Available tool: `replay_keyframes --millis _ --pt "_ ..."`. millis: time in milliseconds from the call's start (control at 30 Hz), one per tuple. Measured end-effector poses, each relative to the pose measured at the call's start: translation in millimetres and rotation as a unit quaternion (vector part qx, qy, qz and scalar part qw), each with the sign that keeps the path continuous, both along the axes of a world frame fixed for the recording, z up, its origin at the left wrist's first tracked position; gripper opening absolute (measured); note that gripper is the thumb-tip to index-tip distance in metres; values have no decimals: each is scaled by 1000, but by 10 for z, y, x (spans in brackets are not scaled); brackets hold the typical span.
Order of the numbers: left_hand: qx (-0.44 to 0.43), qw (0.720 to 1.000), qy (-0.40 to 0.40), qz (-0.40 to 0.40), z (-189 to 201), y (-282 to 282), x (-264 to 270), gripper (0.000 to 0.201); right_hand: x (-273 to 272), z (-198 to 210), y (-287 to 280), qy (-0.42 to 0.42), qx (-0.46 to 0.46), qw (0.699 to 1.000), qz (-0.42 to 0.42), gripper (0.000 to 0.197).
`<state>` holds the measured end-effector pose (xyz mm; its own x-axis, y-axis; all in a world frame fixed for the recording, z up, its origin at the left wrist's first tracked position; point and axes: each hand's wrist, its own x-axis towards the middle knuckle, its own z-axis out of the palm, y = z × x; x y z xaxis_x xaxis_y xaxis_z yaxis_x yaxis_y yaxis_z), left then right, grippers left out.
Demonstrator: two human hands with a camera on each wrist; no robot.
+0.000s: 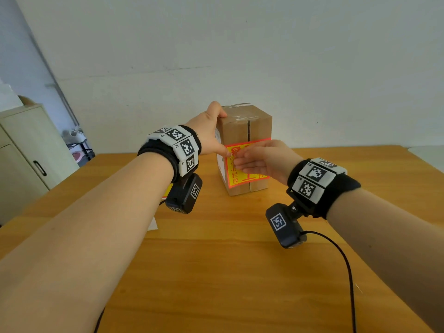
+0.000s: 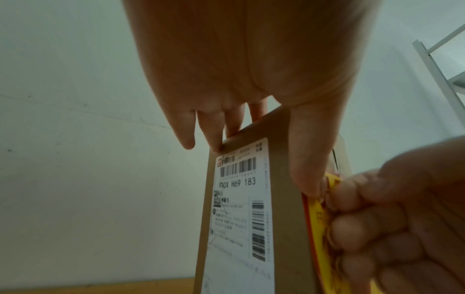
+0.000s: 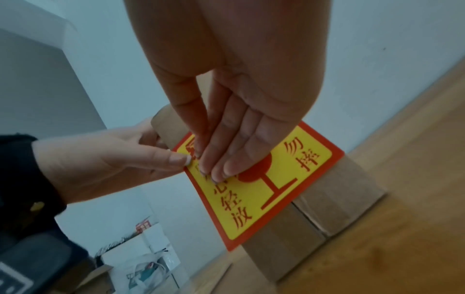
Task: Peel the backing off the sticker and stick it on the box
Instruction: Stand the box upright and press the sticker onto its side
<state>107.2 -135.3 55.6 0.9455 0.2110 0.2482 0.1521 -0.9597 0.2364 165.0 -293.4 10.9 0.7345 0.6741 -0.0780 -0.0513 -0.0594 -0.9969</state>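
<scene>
A tall brown cardboard box [image 1: 247, 126] stands upright on the wooden table [image 1: 216, 260]. A yellow sticker with a red border and red characters [image 1: 236, 180] lies against its front face. My left hand [image 1: 209, 133] grips the box's upper left corner, fingers over the top, and its thumb presses the sticker's upper left corner. My right hand [image 1: 262, 157] presses flat on the sticker with straight fingers. The right wrist view shows those fingers [image 3: 226, 159] on the sticker [image 3: 276, 191] beside the left thumb [image 3: 176, 159]. In the left wrist view the box's [image 2: 284, 199] side bears a white shipping label [image 2: 239, 208].
A white slip of paper [image 1: 152, 223] lies on the table under my left forearm. A pale cabinet [image 1: 24, 145] stands off the table's left edge. A black cable [image 1: 346, 260] trails over the table from my right wrist. The wall is close behind the box.
</scene>
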Motion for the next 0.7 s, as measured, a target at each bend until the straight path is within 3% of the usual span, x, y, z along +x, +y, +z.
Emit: replay_keyframes --millis 167,367,700 --pt "-2 1000 6 0 11 1 -18 87 -80 -75 55 34 -31 999 15 16" --pt "-5 1000 12 2 33 3 -17 87 -164 -153 163 69 -65 995 34 29" --pt "-7 1000 6 3 32 7 -31 88 -108 -159 107 138 -148 979 26 30"
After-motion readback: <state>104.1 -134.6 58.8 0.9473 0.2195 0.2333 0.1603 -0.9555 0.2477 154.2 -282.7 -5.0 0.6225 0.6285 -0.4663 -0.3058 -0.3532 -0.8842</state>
